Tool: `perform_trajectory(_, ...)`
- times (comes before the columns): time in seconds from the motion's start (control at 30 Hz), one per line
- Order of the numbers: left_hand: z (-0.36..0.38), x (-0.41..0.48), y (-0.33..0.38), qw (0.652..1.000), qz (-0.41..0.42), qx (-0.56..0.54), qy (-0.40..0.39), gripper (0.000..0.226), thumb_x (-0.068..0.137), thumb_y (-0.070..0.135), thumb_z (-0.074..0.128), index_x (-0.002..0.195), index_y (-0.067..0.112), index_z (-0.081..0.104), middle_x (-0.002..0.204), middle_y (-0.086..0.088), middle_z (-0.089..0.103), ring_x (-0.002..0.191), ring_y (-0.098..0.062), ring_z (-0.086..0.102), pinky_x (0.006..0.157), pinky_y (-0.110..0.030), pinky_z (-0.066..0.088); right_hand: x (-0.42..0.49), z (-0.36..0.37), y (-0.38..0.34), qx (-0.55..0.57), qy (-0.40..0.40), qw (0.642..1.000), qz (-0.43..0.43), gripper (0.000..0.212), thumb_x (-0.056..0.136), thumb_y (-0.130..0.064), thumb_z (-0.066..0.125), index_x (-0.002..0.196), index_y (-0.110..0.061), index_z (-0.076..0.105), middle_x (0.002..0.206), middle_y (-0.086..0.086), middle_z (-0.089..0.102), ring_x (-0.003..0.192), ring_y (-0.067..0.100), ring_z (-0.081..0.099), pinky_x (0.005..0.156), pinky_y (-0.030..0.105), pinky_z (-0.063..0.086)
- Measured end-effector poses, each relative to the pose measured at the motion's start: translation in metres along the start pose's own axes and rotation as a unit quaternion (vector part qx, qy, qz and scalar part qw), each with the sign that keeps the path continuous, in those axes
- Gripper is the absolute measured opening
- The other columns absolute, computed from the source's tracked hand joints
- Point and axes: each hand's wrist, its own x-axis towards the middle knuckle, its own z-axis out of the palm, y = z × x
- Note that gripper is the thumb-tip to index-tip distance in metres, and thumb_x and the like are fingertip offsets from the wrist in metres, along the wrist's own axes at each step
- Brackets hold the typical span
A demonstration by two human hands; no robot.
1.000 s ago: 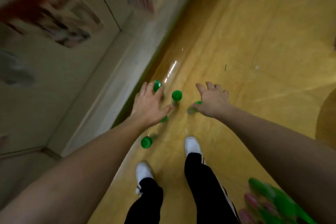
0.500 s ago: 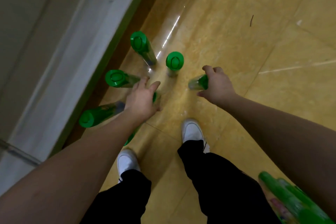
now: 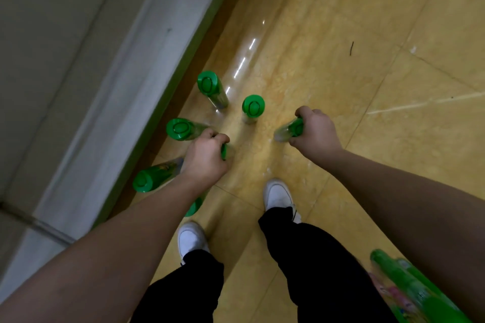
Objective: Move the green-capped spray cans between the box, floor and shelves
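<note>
Bare forearms, black trousers (image 3: pixel 322 270), white shoes (image 3: pixel 278 195).

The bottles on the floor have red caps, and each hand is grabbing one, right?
Not quite. The head view shows the bottles' caps are green, not red. The rest holds: the left hand grips one bottle and the right hand grips another bottle, both on the yellow floor.

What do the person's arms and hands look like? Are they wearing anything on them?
Both arms are bare right up to the picture's edge: no sleeves show. The left hand and right hand wear no gloves, and no rings, watch or bracelets show.
</note>
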Motion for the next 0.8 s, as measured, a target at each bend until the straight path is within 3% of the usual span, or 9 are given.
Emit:
perform_trajectory(0.2,-0.113,-0.049,0.046,1.0,0.024,0.003,0.012,0.048,0.08,0.016,0.073,0.126,0.024,0.064,0.117,0.002,0.052,0.109,-0.019,0.056,0.081,-0.024,0.044,-0.055,-0.114,-0.049,-0.009,-0.008,1.0,0.004,0.059,0.074,-0.017,0.083,0.126,-0.01,0.055,0.109,0.015,0.06,0.099,0.033,0.058,0.071,0.035,0.047)
perform_trajectory(0.3,-0.193,-0.078,0.082,0.998,0.054,0.035,0.023,0.049,0.076,0.028,0.079,0.123,0.025,0.066,0.113,0.003,0.051,0.106,-0.02,0.058,0.08,-0.025,0.045,-0.091,-0.191,-0.081,-0.013,-0.013,1.0,-0.001,0.06,0.07,-0.02,0.084,0.123,-0.013,0.056,0.108,0.013,0.061,0.099,0.031,0.059,0.068,0.032,0.043)
perform_trajectory(0.47,-0.347,-0.138,0.161,0.987,0.108,0.104,0.049,0.043,0.072,0.021,0.08,0.112,0.027,0.065,0.105,0.003,0.05,0.098,-0.018,0.054,0.068,-0.025,0.039,-0.167,-0.343,-0.149,-0.039,-0.009,0.999,-0.034,0.061,0.067,-0.024,0.087,0.121,-0.018,0.058,0.109,0.008,0.059,0.098,0.028,0.058,0.066,0.029,0.042)
perform_trajectory(0.57,-0.441,-0.179,0.207,0.982,0.134,0.114,0.072,0.04,0.072,0.023,0.084,0.105,0.03,0.064,0.098,0.006,0.052,0.083,-0.009,0.05,0.059,-0.015,0.034,-0.218,-0.436,-0.194,-0.07,0.011,0.996,-0.059,0.069,0.061,-0.028,0.093,0.121,-0.017,0.061,0.115,0.009,0.062,0.103,0.028,0.062,0.067,0.03,0.048)
perform_trajectory(0.67,-0.528,-0.224,0.247,0.967,0.176,0.142,0.115,0.047,0.064,0.029,0.087,0.107,0.03,0.069,0.105,0.002,0.064,0.088,-0.014,0.06,0.063,-0.02,0.046,-0.271,-0.523,-0.236,-0.051,0.044,0.995,-0.07,0.074,0.062,-0.023,0.096,0.125,-0.013,0.06,0.113,0.009,0.059,0.096,0.027,0.065,0.069,0.035,0.062)
perform_trajectory(0.8,-0.619,-0.291,0.288,0.946,0.224,0.141,0.188,0.054,0.061,0.031,0.092,0.109,0.026,0.067,0.107,0.003,0.063,0.094,-0.015,0.062,0.064,-0.022,0.051,-0.345,-0.614,-0.276,-0.014,0.114,0.989,-0.09,0.072,0.065,-0.017,0.094,0.126,-0.013,0.056,0.116,0.008,0.058,0.091,0.024,0.064,0.066,0.044,0.064)
